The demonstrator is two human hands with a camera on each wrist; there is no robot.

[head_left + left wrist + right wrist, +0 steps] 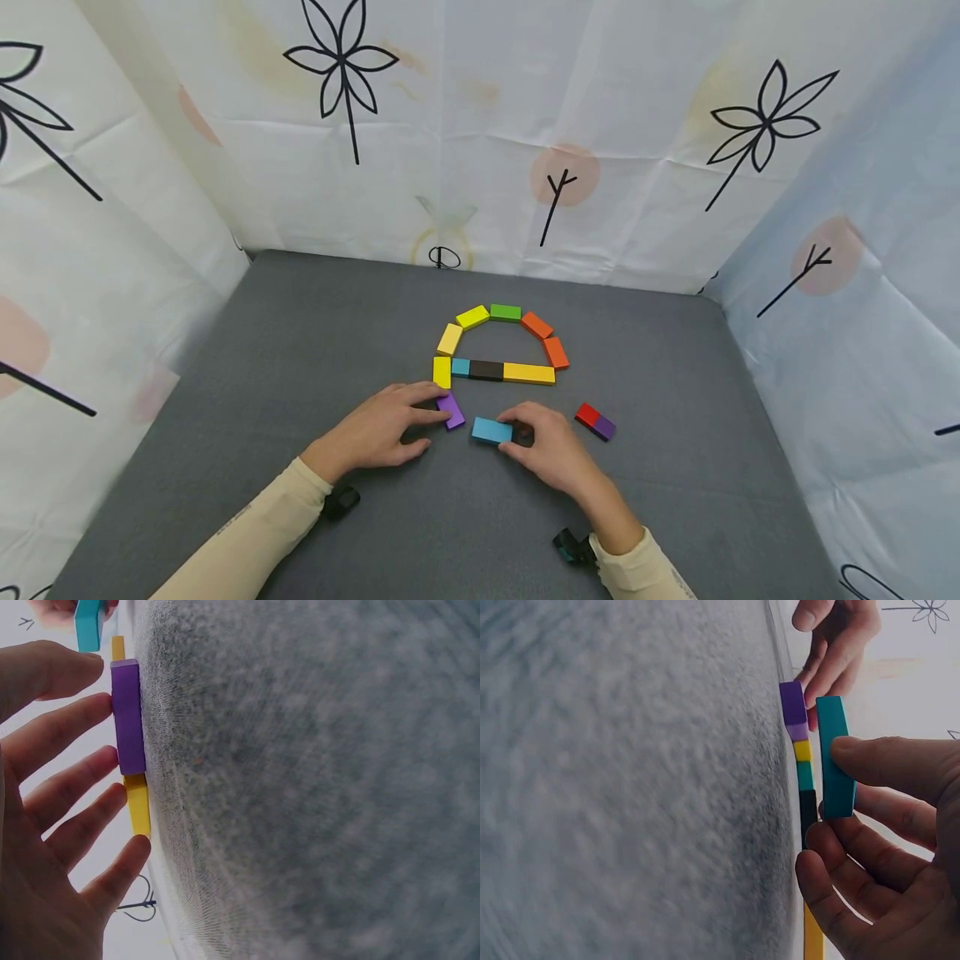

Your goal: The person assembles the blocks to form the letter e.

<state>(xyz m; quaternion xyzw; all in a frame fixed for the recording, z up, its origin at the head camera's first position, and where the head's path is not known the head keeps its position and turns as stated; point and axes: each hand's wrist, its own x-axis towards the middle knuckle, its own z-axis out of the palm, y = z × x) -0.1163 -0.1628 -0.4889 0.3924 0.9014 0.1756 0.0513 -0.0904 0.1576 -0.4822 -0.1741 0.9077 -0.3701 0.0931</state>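
Note:
My right hand [551,450] pinches a light blue block [491,431] between thumb and fingers; in the right wrist view this teal-looking block [834,761] is raised off the grey cloth. On the left, my left hand [382,425] has its fingers spread, fingertips at a purple block [451,411] lying on the table. That purple block [127,716] meets the lower end of a yellow block [442,372]. Beyond the hands, blocks form a closed arch: yellow, green [506,313] and orange [556,352] pieces curve over a straight row with a black block [486,371].
A red block [587,414] and a dark purple block [603,428] lie end to end right of my right hand. The grey table [645,358] is walled by white patterned cloth [510,125] at the back and both sides.

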